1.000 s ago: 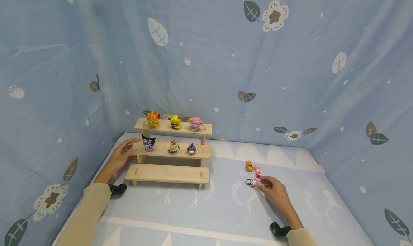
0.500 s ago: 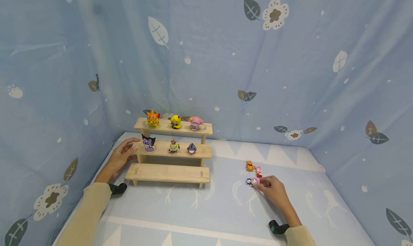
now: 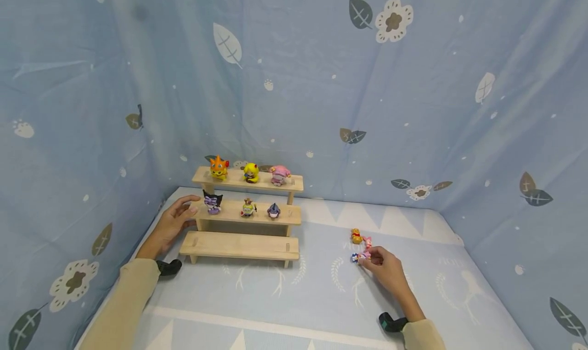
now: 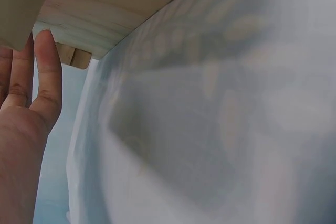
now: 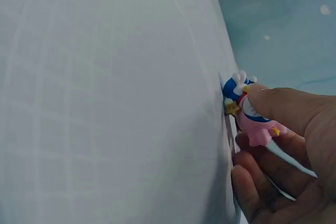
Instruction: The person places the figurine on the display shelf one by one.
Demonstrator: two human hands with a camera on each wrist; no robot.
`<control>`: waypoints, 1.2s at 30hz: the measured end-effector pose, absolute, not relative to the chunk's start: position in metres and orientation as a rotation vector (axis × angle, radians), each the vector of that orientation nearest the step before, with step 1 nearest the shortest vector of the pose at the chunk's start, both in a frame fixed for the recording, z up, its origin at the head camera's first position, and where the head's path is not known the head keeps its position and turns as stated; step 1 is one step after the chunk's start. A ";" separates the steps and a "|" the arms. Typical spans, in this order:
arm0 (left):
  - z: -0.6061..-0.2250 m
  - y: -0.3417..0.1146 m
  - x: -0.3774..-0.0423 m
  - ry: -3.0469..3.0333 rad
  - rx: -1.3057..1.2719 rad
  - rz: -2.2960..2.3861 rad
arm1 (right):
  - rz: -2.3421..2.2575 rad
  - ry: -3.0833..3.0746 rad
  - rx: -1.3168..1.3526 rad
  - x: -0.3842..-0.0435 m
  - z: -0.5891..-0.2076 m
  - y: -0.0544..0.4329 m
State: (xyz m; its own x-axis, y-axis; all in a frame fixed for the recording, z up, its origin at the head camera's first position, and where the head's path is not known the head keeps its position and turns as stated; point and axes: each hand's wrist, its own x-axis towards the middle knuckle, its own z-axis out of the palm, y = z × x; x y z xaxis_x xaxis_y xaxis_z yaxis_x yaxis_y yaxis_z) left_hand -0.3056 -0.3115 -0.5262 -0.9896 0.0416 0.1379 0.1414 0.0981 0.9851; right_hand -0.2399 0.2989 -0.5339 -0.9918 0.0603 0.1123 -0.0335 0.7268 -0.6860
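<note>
At 3-tier rack [image 3: 239,245] w/ 6 figs [image 3: 248,208], L fingers [image 4: 49,72] extended; well apart, R fingers [image 5: 286,106] pinching 1 pink fig [image 5: 256,129].

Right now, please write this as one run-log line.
left hand: at wooden stand, left end | right hand: holding pink-blue figurine | six figurines: stand's upper tiers

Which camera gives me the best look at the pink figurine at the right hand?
The right wrist view: it shows the pink figurine largest, though the right hand partly covers it. The head view shows it too, but small and again partly hidden; the left wrist view does not show it.
</note>
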 end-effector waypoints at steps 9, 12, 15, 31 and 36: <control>-0.527 -0.311 -0.308 -2.281 -0.189 -2.045 | 1.248 -2.661 -0.005 -0.237 -0.529 0.298; -0.527 -0.311 -0.307 -2.276 -0.181 -2.053 | 1.280 -2.606 0.001 -0.237 -0.527 0.297; -0.526 -0.311 -0.306 -2.279 -0.176 -2.058 | 1.316 -2.576 0.004 -0.237 -0.525 0.295; -0.527 -0.313 -0.307 -2.278 -0.188 -2.054 | 1.517 -2.457 0.091 -0.237 -0.516 0.283; -0.530 -0.313 -0.309 -2.258 -0.210 -2.066 | 1.441 -2.476 0.104 -0.240 -0.516 0.280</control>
